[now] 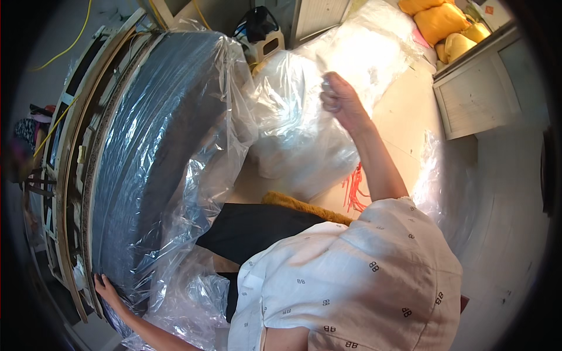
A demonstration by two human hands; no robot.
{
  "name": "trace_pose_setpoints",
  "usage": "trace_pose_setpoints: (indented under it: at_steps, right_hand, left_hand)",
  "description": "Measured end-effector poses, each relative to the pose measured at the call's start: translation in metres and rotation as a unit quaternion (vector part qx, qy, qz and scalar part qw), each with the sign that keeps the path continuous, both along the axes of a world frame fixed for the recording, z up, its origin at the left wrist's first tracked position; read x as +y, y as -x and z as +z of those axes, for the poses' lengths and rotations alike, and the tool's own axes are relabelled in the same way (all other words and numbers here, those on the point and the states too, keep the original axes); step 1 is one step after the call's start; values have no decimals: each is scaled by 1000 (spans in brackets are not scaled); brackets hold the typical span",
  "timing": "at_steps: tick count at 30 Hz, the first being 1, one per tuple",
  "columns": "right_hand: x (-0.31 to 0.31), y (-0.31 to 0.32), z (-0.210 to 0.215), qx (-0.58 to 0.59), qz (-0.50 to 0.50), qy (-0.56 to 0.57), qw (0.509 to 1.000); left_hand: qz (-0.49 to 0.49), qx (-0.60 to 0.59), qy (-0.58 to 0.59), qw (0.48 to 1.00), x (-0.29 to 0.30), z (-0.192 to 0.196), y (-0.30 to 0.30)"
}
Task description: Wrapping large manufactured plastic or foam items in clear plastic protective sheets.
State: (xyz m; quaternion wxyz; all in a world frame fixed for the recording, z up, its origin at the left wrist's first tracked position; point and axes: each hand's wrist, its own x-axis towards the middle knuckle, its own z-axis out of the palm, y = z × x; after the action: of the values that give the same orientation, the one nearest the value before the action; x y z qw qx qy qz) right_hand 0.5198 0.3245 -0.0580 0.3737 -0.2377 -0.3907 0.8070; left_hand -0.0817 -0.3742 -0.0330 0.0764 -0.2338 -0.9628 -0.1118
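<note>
While clear plastic (193, 175) wraps it, the dark cushion (146, 134) stands upright.

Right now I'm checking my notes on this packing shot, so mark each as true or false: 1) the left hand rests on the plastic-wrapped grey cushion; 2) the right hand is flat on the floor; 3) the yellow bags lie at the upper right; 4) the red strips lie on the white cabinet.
1) True: the left hand rests on the lower edge of the grey cushion, which is covered in clear plastic.
2) False: the right hand is raised and closed on the clear plastic sheet.
3) True: the yellow bags lie at the upper right.
4) False: the red strips lie on the floor, apart from the white cabinet.
</note>
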Motion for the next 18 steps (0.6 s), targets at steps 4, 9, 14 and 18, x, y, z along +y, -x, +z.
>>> trace_pose_setpoints:
  at_steps: [4,9,14,18]
  right_hand:
    - [-61,46,37,-11,20,-98,995]
    - [-120,96,84,-94,144,-374,911]
    - [-105,100,121,-120,20,-606,786]
    - [-32,80,62,-476,285,-677,484]
  left_hand:
    - [-148,36,-268,951,268,70,-173]
    - [-321,-461,-396,727,423,69,-401]
    - [-193,-463,-353,790,403,69,-391]
    - [-301,-342,-412,789,383,123,-372]
